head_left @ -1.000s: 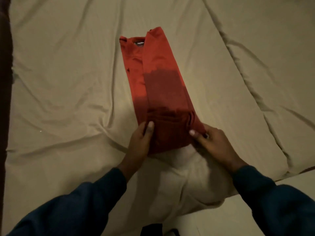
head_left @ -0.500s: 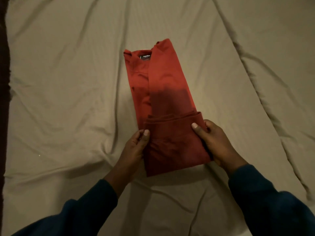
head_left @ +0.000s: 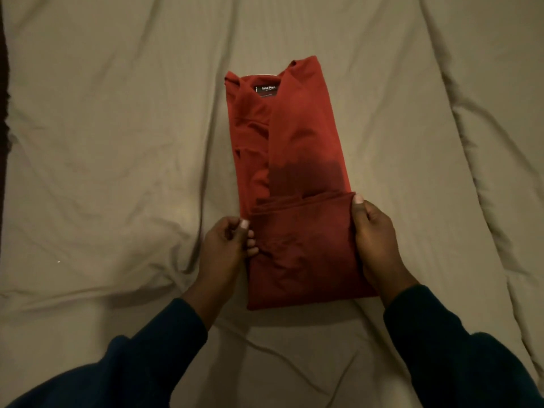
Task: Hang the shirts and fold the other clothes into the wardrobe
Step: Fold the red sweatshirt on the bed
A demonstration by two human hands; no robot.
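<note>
My fingers are mostly tucked out of sight under the cloth, so I can see only the backs of my hands and both thumbs. The light is dim and the lower part of the folded rust-red cotton shirt [head_left: 297, 178] sits in shadow, its creases hard to read. My dark blue sleeves [head_left: 459, 348] run off the bottom edge of the view.

My left hand [head_left: 225, 251] pinches the left side of the turned-up bottom flap, thumb on top. My right hand [head_left: 375, 242] grips the flap's right side, thumb on its upper corner. The shirt lies lengthwise ahead of my hands on the wrinkled beige bed sheet [head_left: 117, 142], folded into a narrow strip, collar at the far end with a small black neck label [head_left: 265, 89] showing; its print is too small to read surely.

Bare sheet spreads wide to the left of my left hand and beyond the collar. Right of my right hand a raised ridge in the bedding runs diagonally. A dark strip borders the far left edge.
</note>
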